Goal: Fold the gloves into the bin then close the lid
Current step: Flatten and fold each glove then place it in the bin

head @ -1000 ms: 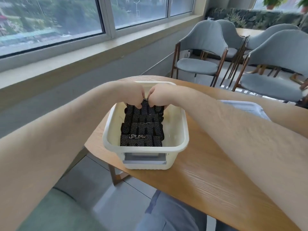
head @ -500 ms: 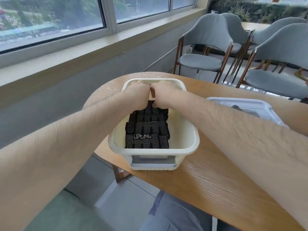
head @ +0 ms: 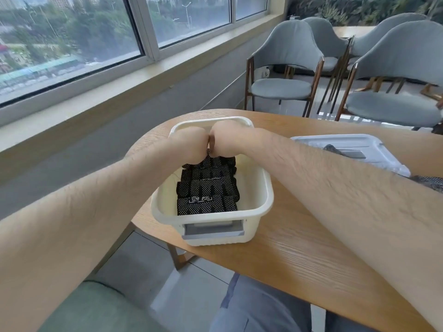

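A cream plastic bin (head: 268, 200) stands on the wooden table (head: 299, 259) near its left edge. Inside lie several folded black gloves with white dots (head: 207, 203), packed in a row from front to back. My left hand (head: 191, 146) and my right hand (head: 229, 140) sit knuckle to knuckle over the far end of the bin. Both have their fingers curled down onto the rearmost folded glove (head: 217, 160), and the fingertips are hidden. The translucent lid (head: 364, 143) lies flat on the table to the right of the bin.
A grey patterned glove (head: 332, 148) lies on the lid, and more of the same fabric (head: 429, 182) shows behind my right forearm. Grey chairs (head: 282, 87) stand beyond the table. The window wall runs along the left. The table edge is just left of the bin.
Both hands have stayed together on the rearmost glove and pushed a little further toward the bin's far wall. The camera has shifted; the lid is now more in view.
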### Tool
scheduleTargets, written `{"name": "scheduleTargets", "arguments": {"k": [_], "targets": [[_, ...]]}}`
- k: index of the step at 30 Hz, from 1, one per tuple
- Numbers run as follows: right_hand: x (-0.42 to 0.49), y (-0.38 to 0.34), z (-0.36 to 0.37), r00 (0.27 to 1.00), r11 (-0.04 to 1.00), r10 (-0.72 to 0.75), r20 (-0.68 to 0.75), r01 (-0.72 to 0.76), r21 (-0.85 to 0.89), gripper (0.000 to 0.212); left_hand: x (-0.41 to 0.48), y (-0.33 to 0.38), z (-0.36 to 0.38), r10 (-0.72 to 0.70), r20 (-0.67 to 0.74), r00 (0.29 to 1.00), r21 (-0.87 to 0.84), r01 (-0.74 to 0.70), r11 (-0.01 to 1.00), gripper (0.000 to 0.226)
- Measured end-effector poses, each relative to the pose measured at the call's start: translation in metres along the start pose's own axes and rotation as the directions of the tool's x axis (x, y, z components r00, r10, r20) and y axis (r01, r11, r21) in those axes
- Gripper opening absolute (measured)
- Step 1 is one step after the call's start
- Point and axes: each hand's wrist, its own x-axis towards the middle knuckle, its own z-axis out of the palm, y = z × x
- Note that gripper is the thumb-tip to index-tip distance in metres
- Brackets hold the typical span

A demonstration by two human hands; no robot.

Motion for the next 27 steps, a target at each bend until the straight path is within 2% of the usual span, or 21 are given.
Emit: {"name": "scheduleTargets", "arguments": {"k": [2, 5, 8, 12, 13, 15, 17, 19, 21, 23, 27], "targets": [[-0.014, 0.008, -0.011, 0.992, 0.998, -0.017, -0.125, 0.024, 0.054, 0.022, -0.005, 0.002, -0.016, 0.017, -0.137, 0.99, -0.069, -0.026, 0.997, 0.01], [-0.043, 0.025, -0.027, 0.957, 0.996, -0.008, -0.29, 0.033, 0.084, 0.014, -0.012, 0.023, -0.04, 0.008, -0.237, 0.971, -0.065, -0.024, 0.998, 0.019], [-0.084, 0.054, -0.032, 0.926, 0.976, 0.062, -0.373, 0.021, 0.215, 0.028, -0.016, 0.061, -0.062, 0.03, -0.313, 0.949, -0.126, -0.073, 0.989, 0.027], [-0.147, 0.098, -0.012, 0.898, 0.86, 0.21, -0.387, 0.019, 0.51, 0.026, -0.019, 0.119, -0.068, 0.121, -0.35, 0.929, -0.138, -0.179, 0.974, 0.027], [-0.169, 0.116, -0.002, 0.879, 0.838, 0.248, -0.406, 0.016, 0.545, 0.022, -0.019, 0.147, -0.07, 0.159, -0.359, 0.92, -0.154, -0.226, 0.962, 0.028], [-0.185, 0.124, 0.016, 0.855, 0.795, 0.269, -0.444, 0.063, 0.604, 0.018, -0.026, 0.168, -0.071, 0.165, -0.345, 0.924, -0.163, -0.232, 0.959, 0.026], [-0.206, 0.139, 0.035, 0.819, 0.736, 0.363, -0.444, 0.04, 0.675, 0.024, -0.035, 0.202, -0.067, 0.128, -0.366, 0.922, -0.217, -0.219, 0.951, 0.019], [-0.225, 0.154, 0.059, 0.791, 0.696, 0.438, -0.427, 0.002, 0.718, 0.032, -0.042, 0.232, -0.047, 0.059, -0.436, 0.898, -0.413, -0.258, 0.874, 0.019], [-0.242, 0.166, 0.088, 0.782, 0.687, 0.48, -0.397, -0.054, 0.725, 0.025, -0.048, 0.259, -0.014, -0.005, -0.486, 0.874, -0.596, -0.328, 0.733, 0.018], [-0.254, 0.172, 0.122, 0.77, 0.684, 0.526, -0.362, -0.13, 0.717, 0.015, -0.047, 0.279, 0.025, -0.018, -0.482, 0.876, -0.655, -0.346, 0.672, 0.015], [-0.256, 0.181, 0.17, 0.687, 0.652, 0.619, -0.38, -0.18, 0.737, 0.011, -0.019, 0.299, 0.073, -0.064, -0.515, 0.855, -0.662, -0.349, 0.663, 0.012]]}}
